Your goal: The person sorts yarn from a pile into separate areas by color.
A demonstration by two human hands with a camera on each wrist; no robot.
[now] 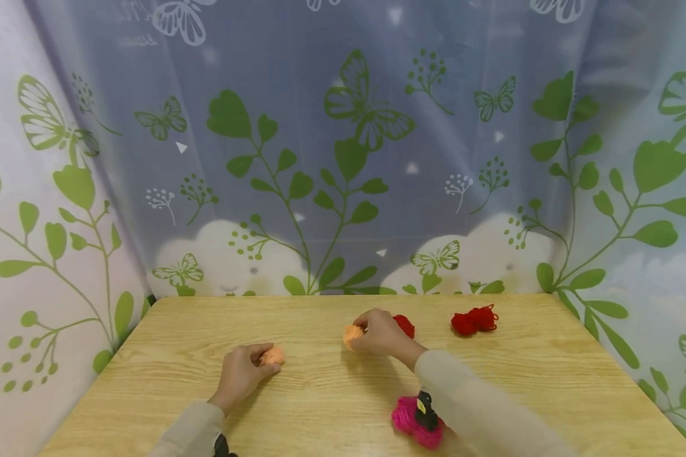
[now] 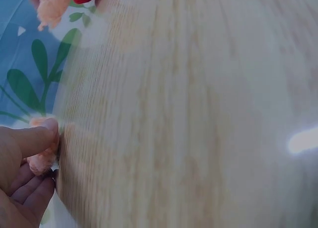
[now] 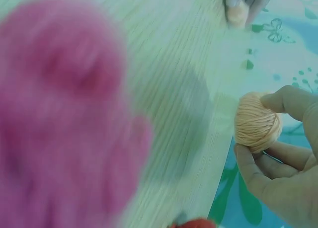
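Observation:
On the left side of the table, my left hand (image 1: 241, 373) pinches a small peach yarn ball (image 1: 272, 357) between thumb and fingers. My right hand (image 1: 384, 333) grips a second peach yarn ball (image 1: 352, 336) farther right and slightly farther back. Its wound strands show clearly in the right wrist view, where thumb and fingertips hold the ball (image 3: 257, 122) from opposite sides. A red yarn ball (image 1: 406, 325) lies just behind the right hand, partly hidden by it. Below the right forearm is a bundle of pink yarn (image 1: 404, 416), partly covered by the black wrist device.
Farther right on the wooden table (image 1: 314, 419), red yarn (image 1: 474, 321) lies in a double clump with loose loops. A curtain (image 1: 297, 158) printed with leaves and butterflies stands along the table's back edge and both sides. Pink yarn (image 3: 64, 114) looms blurred in the right wrist view.

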